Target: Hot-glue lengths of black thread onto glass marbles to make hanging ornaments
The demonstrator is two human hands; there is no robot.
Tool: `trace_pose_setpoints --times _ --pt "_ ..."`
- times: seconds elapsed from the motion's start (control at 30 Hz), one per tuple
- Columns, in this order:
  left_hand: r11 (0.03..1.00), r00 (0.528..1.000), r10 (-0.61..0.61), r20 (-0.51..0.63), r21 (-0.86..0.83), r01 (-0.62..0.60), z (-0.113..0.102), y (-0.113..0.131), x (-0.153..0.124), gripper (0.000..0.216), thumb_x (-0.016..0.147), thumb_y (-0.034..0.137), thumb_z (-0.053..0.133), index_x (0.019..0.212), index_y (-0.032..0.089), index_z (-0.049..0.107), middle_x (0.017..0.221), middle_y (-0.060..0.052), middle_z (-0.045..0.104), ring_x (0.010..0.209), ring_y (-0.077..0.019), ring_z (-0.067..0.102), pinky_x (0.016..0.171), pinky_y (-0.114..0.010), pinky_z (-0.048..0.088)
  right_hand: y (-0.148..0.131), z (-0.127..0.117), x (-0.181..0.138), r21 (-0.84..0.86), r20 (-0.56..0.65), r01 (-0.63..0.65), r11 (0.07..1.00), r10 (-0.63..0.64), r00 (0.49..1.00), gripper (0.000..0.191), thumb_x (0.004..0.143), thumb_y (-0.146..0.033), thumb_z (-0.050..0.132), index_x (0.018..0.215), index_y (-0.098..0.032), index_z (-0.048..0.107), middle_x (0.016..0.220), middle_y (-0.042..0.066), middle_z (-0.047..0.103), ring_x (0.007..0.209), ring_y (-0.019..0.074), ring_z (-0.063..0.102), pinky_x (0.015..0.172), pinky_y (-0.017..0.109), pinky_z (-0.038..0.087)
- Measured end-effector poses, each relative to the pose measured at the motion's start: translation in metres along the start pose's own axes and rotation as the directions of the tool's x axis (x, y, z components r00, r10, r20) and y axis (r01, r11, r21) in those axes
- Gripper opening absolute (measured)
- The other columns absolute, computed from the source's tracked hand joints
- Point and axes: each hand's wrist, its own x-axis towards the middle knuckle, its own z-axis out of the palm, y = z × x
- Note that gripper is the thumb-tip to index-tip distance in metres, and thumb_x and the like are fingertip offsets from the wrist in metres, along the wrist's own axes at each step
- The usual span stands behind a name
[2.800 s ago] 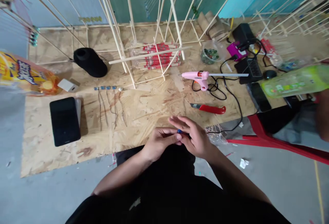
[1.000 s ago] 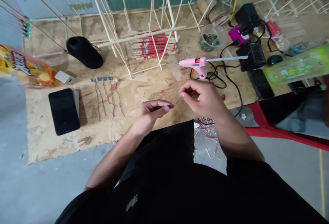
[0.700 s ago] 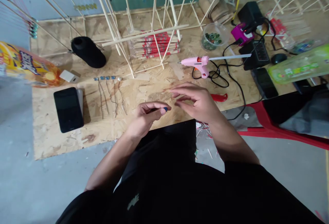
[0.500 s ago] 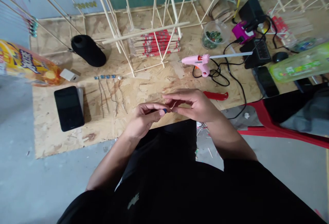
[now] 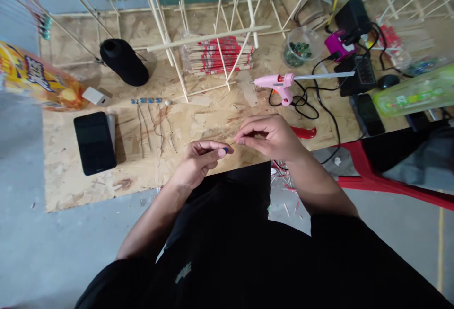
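Between thumb and forefinger, my left hand [image 5: 198,163] pinches a small dark blue bead [image 5: 225,150], mostly covered by the fingers. My right hand [image 5: 273,137] is just to its right, thumb and forefinger closed on a thin string [image 5: 233,143] that runs toward the bead. Left of my hands lie several blue beads [image 5: 150,101] in a row with strings [image 5: 153,127] trailing toward me, and a white bead [image 5: 168,102] at the row's right end. Beyond my right hand rests a pink glue gun [image 5: 276,82] with a clear glue stick in its back.
A wooden stick frame [image 5: 209,40] stands at the back over red-wrapped sticks [image 5: 222,57]. A phone [image 5: 95,143] lies at left, a black pouch [image 5: 124,62] behind it. A red-handled tool [image 5: 304,132], black cables [image 5: 331,115] and a tub of green beads [image 5: 297,53] are at right.
My right hand has drawn slightly away to the right and up from my left, its fingers now pinched, with string showing between the hands. My left hand keeps its pinch on the bead.
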Motion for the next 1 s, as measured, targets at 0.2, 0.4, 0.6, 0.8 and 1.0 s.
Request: trace_pose_setpoints --times 0.2,0.4,0.6,0.8,1.0 --pt "0.995 0.999 0.040 -0.034 -0.089 -0.042 -0.003 -0.006 0.005 0.035 0.061 0.040 0.111 0.081 0.020 0.092 0.075 -0.007 0.082 0.047 0.0008 0.032 0.044 -0.018 0.015 -0.004 0.007 -0.002 -0.047 -0.065 -0.071 0.996 0.068 0.996 0.011 0.097 -0.030 0.087 0.090 -0.021 0.087 0.084 0.003 0.083 0.071 0.0131 0.071 0.065 0.026 0.051" --pt "0.983 0.979 0.176 -0.102 -0.027 -0.180 -0.005 -0.018 0.011 0.033 0.063 0.040 0.110 0.088 0.026 0.094 0.057 0.004 0.061 0.048 -0.0014 0.028 0.044 -0.020 0.018 -0.011 0.013 -0.004 -0.027 -0.080 -0.119 0.993 0.116 0.990 0.013 0.098 -0.031 0.085 0.089 -0.021 0.084 0.084 0.002 0.081 0.072 0.0136 0.070 0.066 0.027 0.051" --pt "0.727 0.768 0.633 -0.096 0.416 -0.547 -0.005 -0.022 0.009 0.026 0.073 0.030 0.106 0.097 0.032 0.096 0.060 0.004 0.053 0.058 -0.0075 0.045 0.056 -0.025 0.040 -0.019 0.025 -0.010 0.111 -0.114 -0.293 0.950 0.305 0.945 0.012 0.100 -0.031 0.080 0.098 -0.021 0.086 0.096 0.004 0.085 0.085 0.0167 0.076 0.076 0.029 0.057" --pt "0.350 0.528 0.847 0.069 0.676 -0.649 -0.006 -0.026 0.004 0.022 0.086 0.026 0.099 0.107 0.032 0.095 0.057 0.006 0.050 0.052 -0.0070 0.045 0.049 -0.024 0.035 -0.019 0.038 -0.010 0.376 -0.094 -0.433 0.819 0.499 0.861 0.025 0.088 -0.045 0.095 0.094 -0.021 0.090 0.081 0.003 0.083 0.073 0.0160 0.075 0.069 0.028 0.060" --pt "0.193 0.402 0.909 0.105 0.749 -0.634 -0.006 -0.036 0.005 0.015 0.087 0.021 0.096 0.101 0.028 0.094 0.058 0.006 0.058 0.049 -0.0056 0.047 0.047 -0.023 0.035 -0.021 0.049 -0.011 0.409 -0.131 -0.378 0.831 0.463 0.877 0.025 0.086 -0.046 0.098 0.092 -0.023 0.089 0.091 0.004 0.087 0.081 0.0179 0.082 0.080 0.030 0.070"
